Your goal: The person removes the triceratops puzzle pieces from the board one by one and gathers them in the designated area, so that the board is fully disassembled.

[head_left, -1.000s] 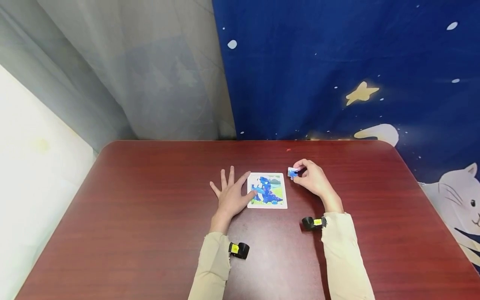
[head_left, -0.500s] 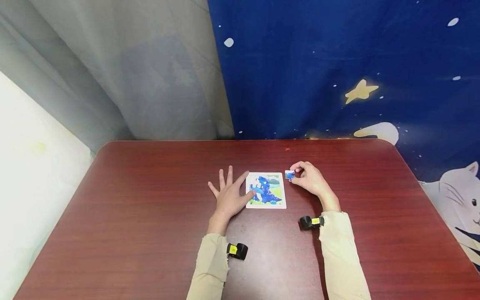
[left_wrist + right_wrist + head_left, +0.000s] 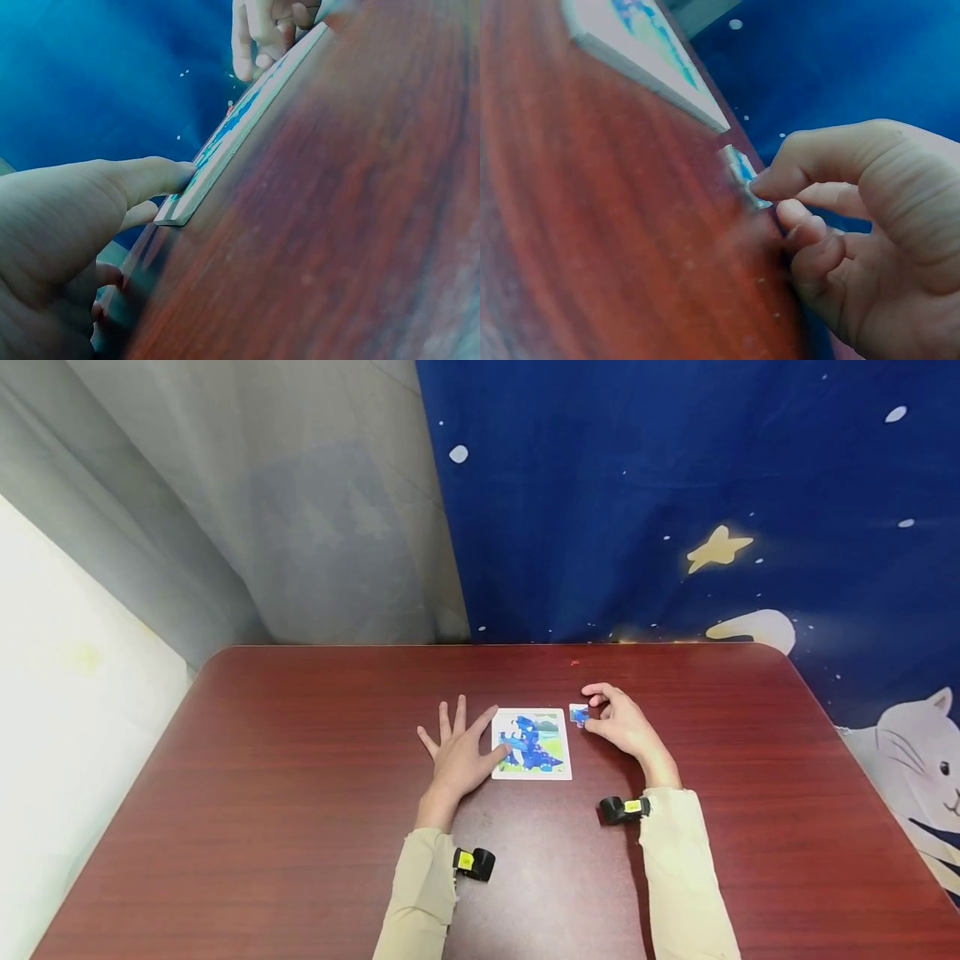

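A square jigsaw board (image 3: 532, 775) with a white frame and a blue dinosaur picture lies flat on the table. My left hand (image 3: 459, 764) has its fingers spread, the thumb resting on the board's left side and the index fingertip at its top left corner. Just right of the board lies a small blue and white jigsaw piece (image 3: 578, 714). The thumb of my right hand (image 3: 632, 724) touches this piece (image 3: 742, 171) at its right edge, while the index finger stands off from it and the other fingers bend loosely in the right wrist view.
The dark red table (image 3: 300, 793) reaches back to a grey curtain (image 3: 322, 527) and a blue starry curtain (image 3: 562, 510). Near the far edge lies a tiny red fleck (image 3: 575, 663). Black wrist cameras (image 3: 474, 863) stick out beside both sleeves.
My right hand has brought the piece slightly left and down toward the board, and its index finger has come away from it. The left hand has stayed on the board.
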Demonstrator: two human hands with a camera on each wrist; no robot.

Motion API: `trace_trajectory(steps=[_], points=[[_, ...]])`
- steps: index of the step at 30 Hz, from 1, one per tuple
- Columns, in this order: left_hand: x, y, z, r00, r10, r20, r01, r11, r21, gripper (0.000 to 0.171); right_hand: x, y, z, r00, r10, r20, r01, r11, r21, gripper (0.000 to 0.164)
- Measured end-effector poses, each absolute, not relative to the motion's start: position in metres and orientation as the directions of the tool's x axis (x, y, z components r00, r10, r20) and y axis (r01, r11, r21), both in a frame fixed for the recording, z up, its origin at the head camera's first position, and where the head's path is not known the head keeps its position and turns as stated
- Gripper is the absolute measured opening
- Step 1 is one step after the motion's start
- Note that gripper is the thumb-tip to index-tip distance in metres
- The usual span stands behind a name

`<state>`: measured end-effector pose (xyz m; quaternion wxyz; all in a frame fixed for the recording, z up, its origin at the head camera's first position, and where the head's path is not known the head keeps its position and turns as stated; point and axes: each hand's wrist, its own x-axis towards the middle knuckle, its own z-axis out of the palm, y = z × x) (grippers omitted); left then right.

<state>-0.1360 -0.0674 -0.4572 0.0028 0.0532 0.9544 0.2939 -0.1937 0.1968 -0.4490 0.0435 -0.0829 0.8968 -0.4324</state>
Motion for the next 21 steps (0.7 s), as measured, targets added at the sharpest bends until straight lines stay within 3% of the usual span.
trace_trajectory(steps=[4, 9, 14, 21], points=[[-0.136, -0.067, -0.456, -0.994, 0.103, 0.029, 0.101, 0.821, 0.562, 0.064, -0.192, 0.192, -0.442, -0.976, -0.206, 0.072, -0.186, 0.611, -0.769, 0.046], [-0.136, -0.067, -0.456, -0.995, 0.102, 0.021, 0.097, 0.827, 0.554, 0.064, -0.188, 0.166, -0.435, -0.935, -0.319, 0.152, -0.328, 0.621, -0.712, 0.028], [-0.137, -0.067, -0.456, -0.995, 0.102, 0.017, 0.095, 0.827, 0.554, 0.064, -0.185, 0.137, -0.438, -0.882, -0.459, 0.103, -0.404, 0.627, -0.666, 0.018], [-0.137, -0.067, -0.457, -0.995, 0.099, 0.019, 0.093, 0.831, 0.548, 0.064, -0.179, 0.125, -0.434, -0.849, -0.528, 0.011, -0.438, 0.693, -0.573, 0.032]])
